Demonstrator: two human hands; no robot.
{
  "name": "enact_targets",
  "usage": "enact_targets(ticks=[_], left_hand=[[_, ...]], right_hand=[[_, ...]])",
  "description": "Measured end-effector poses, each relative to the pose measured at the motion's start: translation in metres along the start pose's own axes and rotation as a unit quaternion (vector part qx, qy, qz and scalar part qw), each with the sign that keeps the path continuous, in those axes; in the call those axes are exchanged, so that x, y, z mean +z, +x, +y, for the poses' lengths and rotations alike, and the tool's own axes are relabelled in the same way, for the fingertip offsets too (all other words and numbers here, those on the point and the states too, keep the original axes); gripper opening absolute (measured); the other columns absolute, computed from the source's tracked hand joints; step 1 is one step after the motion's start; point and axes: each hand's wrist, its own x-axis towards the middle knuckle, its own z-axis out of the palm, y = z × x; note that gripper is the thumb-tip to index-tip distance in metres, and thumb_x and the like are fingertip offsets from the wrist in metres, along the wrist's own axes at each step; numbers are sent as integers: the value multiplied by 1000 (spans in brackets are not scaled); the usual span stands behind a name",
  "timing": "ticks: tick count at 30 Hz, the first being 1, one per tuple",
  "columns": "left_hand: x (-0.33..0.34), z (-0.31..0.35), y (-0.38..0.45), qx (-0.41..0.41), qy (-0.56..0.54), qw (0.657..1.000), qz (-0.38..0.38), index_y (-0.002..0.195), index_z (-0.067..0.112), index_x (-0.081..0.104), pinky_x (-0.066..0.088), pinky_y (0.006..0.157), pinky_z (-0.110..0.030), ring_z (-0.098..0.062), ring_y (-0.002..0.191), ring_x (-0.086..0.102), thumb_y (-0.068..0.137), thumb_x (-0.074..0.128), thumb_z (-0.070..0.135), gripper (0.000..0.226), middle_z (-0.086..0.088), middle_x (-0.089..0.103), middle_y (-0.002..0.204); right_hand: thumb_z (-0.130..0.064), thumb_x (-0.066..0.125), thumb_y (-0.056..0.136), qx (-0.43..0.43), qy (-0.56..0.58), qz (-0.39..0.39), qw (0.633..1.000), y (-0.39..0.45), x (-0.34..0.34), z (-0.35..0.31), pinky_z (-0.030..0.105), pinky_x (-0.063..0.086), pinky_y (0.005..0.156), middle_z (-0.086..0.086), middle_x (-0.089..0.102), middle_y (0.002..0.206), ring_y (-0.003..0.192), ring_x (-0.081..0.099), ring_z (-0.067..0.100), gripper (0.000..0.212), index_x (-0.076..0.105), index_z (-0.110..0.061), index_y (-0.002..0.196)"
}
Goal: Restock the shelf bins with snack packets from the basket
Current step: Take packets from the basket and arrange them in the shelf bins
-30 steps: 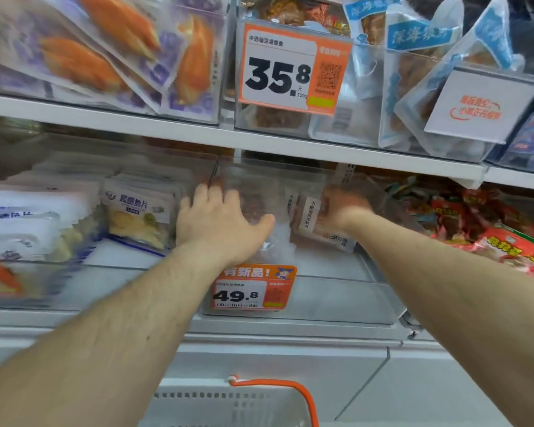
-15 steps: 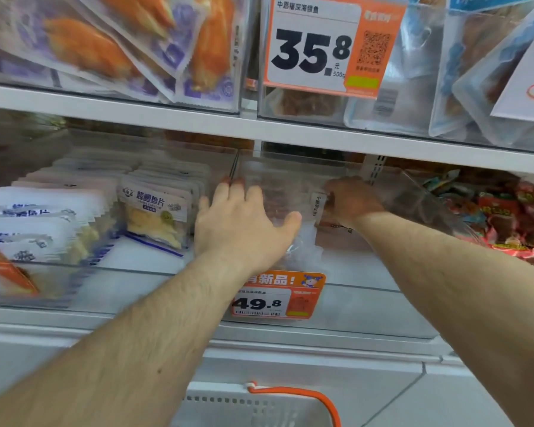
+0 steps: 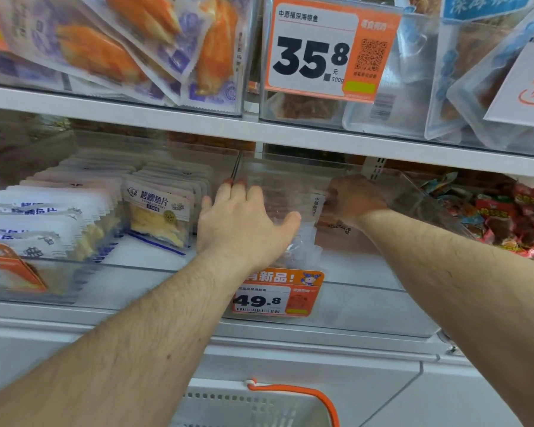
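Right, nearest to us at the bottom edge sits the white basket point(image 3: 253, 408) with its orange handle point(image 3: 309, 392), its inside out of sight. Above it, both bare forearms reach up into the lower shelf. The clear middle bin point(image 3: 367, 306) carries an orange price tag point(image 3: 275, 292) reading 49.8 on its front wall. The left hand point(image 3: 244, 223) goes over that wall, fingers straight and spread, pressing flat against see-through snack packets point(image 3: 293, 208) standing in the bin. Thumb splayed right, fingertips up near the divider. The right hand point(image 3: 352, 198) is deeper in, fingers curled round the edge of a packet point(image 3: 318, 208) with dark vertical print, gripping it upright beside the others. To the left, the neighbouring bin holds rows of white fish-slice packets point(image 3: 158, 214), standing upright and packed close. Off to the right, a heap of red-wrapped snacks point(image 3: 506, 217). Further up, past the white shelf board point(image 3: 167, 115), the upper bins show orange-and-purple packets point(image 3: 111, 44), a big 35.8 price card point(image 3: 330, 47), and blue-labelled pouches point(image 3: 463, 57) leaning at the top right.
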Motion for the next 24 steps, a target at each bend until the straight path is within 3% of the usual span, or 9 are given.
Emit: enact_targets(ticks=[8,13,16,20,24], left_hand=[[-2,0,1,3,-5,1000,-12,142,18,42,29,114,-47,-24,135,34,86,30,74,79,-5,45,143],[-12,-7,-3,48,-21,998,-38,147,20,36,19,118,-49,-25,139,31,87,41,68,77,-5,40,149],[-22,-18,-15,91,-70,993,-38,149,21,32,11,122,-47,-23,144,24,89,50,58,72,-3,34,155],[-40,-46,-53,149,-88,985,-5,141,21,43,28,112,-37,-21,134,36,88,59,41,59,1,45,144],[-48,-85,-98,151,-81,985,-33,126,23,56,38,99,-36,-21,119,48,81,50,47,52,4,57,124]], right_hand=[[-33,63,91,36,-3,46,998,-19,-18,-7,41,49,96,6,61,125,115,56,29,31,61,-21,120],[-27,59,87,42,114,76,990,-63,-45,-39,40,56,83,8,71,101,92,65,30,22,70,-15,102],[-27,60,86,47,199,85,975,-94,-62,-64,40,57,79,0,70,87,84,65,24,11,69,-20,90],[-24,62,87,-2,246,116,962,-136,-80,-99,34,52,75,-7,65,81,83,61,17,8,67,-20,81],[-21,63,85,-99,258,132,952,-173,-75,-136,31,47,72,-7,64,77,80,58,17,10,69,-17,79]])
